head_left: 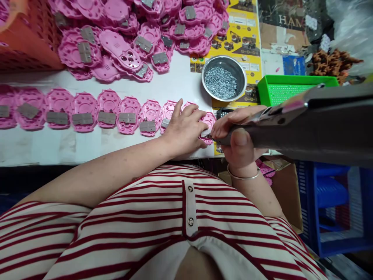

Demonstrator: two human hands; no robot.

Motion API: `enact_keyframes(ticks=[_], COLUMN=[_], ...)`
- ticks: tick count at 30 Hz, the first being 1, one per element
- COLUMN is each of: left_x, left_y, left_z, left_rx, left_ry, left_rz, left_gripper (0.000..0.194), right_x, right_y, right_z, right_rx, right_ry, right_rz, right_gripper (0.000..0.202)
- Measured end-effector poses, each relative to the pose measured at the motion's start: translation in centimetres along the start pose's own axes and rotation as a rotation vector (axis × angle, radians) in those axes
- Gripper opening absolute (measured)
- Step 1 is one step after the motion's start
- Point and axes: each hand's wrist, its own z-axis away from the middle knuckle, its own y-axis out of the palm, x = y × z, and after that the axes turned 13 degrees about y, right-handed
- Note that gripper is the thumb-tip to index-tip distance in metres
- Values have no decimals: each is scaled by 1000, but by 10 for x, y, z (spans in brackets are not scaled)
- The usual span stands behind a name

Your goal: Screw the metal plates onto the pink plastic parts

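Note:
A row of pink plastic parts [127, 114] with grey plates runs along the white table. My left hand [186, 130] lies over the right end of this row, fingers spread, partly covering several parts. My right hand [240, 136] is wrapped round a long dark grey tool [314, 128], thumb along its near side. The tool's narrow end meets the last pink part [207, 121], beside my left fingertips. Beyond the hands stands a metal bowl [223, 77] full of small silvery screws.
Many pink parts [116, 46] are heaped at the back, beside an orange basket [32, 35]. A green tray [297, 79] sits behind the tool. Blue crates [309, 210] and a cardboard box [287, 190] stand below the table at right.

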Motion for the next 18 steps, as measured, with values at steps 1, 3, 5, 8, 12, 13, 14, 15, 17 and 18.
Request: enact_keyframes(ticks=[1,3,5,8,12,13,14,15,17,18], left_x=[0,-1,-3,-6,-6,-6,-6,-5,-5,-5], left_y=[-1,-2,-2,-1,2,2,3,3,4,4], left_z=[0,1,3,6,9,10,11,12,13,13], left_rx=[4,14,24,31,27,23,20,17,17,19], left_ry=[-1,10,35,63,74,77,80,84,86,84], left_rz=[-4,-19,-36,-51,-59,-62,-64,-64,-57,-53], left_gripper=[25,29,32,32,33,33,33,33,33,34], right_x=[7,24,42,60,60,57,54,50,43,40], right_y=[2,2,-2,-15,-32,-35,-37,-38,-40,-41], right_z=[-1,-2,-2,2,10,12,12,12,11,10], right_rx=[-13,-49,-123,-242,-354,-367,-381,-394,-405,-411], right_ry=[-94,-200,-257,-294,-194,-190,-201,-227,-280,-295], right_rz=[-48,-100,-117,-86,6,3,-8,-21,-34,-34], right_gripper=[34,31,26,20,23,23,23,22,21,21])
